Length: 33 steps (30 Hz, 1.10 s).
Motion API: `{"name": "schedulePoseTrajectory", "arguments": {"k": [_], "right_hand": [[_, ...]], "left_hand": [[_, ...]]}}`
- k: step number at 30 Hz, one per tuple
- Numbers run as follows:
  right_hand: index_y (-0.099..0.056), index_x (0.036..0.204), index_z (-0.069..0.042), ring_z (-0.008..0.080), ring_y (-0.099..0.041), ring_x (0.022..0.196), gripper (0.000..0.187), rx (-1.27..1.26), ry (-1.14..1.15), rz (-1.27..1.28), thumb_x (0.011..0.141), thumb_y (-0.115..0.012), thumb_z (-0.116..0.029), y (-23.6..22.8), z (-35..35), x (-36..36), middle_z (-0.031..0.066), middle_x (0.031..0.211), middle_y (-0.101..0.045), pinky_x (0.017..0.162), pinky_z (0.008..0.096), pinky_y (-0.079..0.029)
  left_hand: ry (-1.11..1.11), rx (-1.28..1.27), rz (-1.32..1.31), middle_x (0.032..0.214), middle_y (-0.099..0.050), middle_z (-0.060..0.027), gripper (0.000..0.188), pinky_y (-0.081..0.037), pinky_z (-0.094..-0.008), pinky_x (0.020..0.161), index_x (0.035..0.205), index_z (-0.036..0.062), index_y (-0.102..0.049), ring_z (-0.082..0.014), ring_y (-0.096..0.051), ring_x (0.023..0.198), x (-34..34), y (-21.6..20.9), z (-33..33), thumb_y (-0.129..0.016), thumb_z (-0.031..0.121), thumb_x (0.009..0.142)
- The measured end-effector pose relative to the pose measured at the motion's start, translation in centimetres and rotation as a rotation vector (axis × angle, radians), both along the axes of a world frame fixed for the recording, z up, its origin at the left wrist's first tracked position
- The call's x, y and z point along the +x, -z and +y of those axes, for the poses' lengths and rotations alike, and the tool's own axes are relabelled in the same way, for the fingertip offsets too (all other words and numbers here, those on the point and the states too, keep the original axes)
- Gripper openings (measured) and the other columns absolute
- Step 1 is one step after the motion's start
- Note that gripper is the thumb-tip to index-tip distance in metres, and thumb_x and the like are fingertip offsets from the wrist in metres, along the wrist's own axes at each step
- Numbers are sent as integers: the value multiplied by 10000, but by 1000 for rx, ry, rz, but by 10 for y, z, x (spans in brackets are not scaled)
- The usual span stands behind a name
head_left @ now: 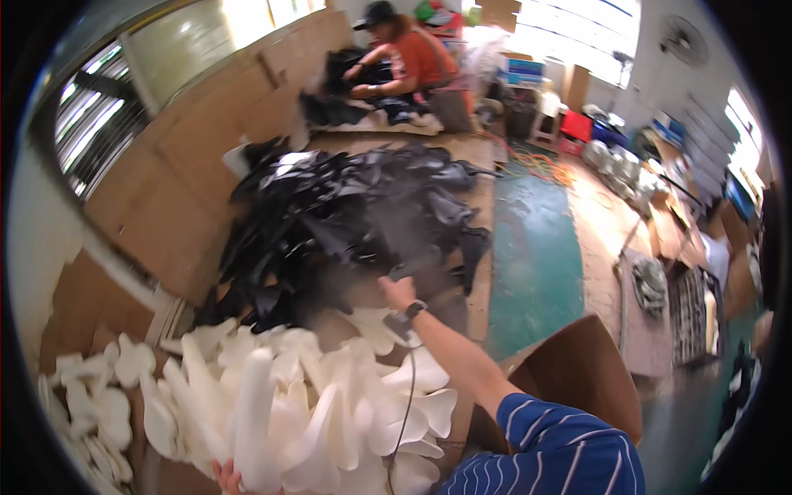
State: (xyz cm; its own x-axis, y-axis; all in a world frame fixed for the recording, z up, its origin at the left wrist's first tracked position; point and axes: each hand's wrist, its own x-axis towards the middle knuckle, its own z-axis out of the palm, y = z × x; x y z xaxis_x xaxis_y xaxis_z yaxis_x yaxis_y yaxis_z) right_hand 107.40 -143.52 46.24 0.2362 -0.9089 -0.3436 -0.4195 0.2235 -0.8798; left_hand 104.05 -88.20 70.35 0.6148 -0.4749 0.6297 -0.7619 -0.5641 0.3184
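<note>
At the bottom left, my left hand [227, 476] shows only its fingers, closed around the lower part of a long, cream-white foam piece [254, 421] that stands upright. Reaching forward, my right hand [398, 291] wraps round a small spray gun [402, 272], partly hidden by the fingers. A thin dark hose [404, 408] hangs from it past the foam. Grey haze blurs the air near the tool. Beneath and around my hands lie many saddle-shaped white foam pieces [334, 421]. Beyond them spreads a heap of glossy black pieces [355, 206].
A co-worker in an orange shirt [425, 62] handles black pieces at the far end. An open cardboard box [577, 371] stands beside my right arm. Cardboard panels [198, 157] line the left wall. Orange cable [540, 169] lies on the floor near a black crate [693, 318].
</note>
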Motion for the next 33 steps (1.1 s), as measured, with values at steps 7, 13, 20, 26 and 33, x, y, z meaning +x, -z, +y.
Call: {"name": "schedulePoseTrajectory", "arguments": {"k": [7, 13, 20, 26, 33], "right_hand": [[-390, 1543, 44, 335, -689, 1175, 812, -41, 3, -528, 949, -753, -371, -50, 85, -102, 259, 1352, -644, 1002, 413, -544], [-686, 1266, 31, 92, -658, 821, 347, 154, -14, -542, 1060, -651, -246, -104, 147, -340, 37, 974, -739, 754, 249, -550], [-681, 1248, 19, 114, -688, 911, 348, 369, 9, -355, 1060, -652, -273, -64, 206, -404, 67, 1082, -740, 794, 270, -572], [-654, 1298, 29, 113, -682, 911, 370, 383, -260, -387, 1050, -666, -246, -57, 217, -362, 68, 1082, -734, 784, 269, -566], [-585, 1383, 43, 291, -720, 912, 589, -178, -115, 18, 941, -753, -308, -18, 203, -373, 168, 1090, -731, 789, 406, -574]], "left_hand": [[-42, 0, -112, 1352, -588, -171, 823, -481, -574, 1094, 1400, 62, -498, -423, -572, 1289, -6, 12, 10, -957, 162, 724], [-104, -69, -40, 1434, -551, -200, 830, -498, -558, 1031, 1422, 57, -496, -408, -568, 1296, -6, 27, 0, -963, 207, 752], [-69, -6, -150, 1348, -602, -215, 679, -462, -569, 1074, 1339, 27, -570, -441, -569, 1288, 4, 17, -1, -925, 215, 790], [34, 186, -246, 1380, -591, -240, 683, -443, -566, 1109, 1380, -13, -549, -467, -556, 1292, 19, -18, 4, -888, 205, 829], [36, 202, -193, 1322, -648, -207, 756, -511, -492, 1053, 1393, -2, -558, -414, -633, 1210, 32, -16, 0, -944, 234, 787]]}}
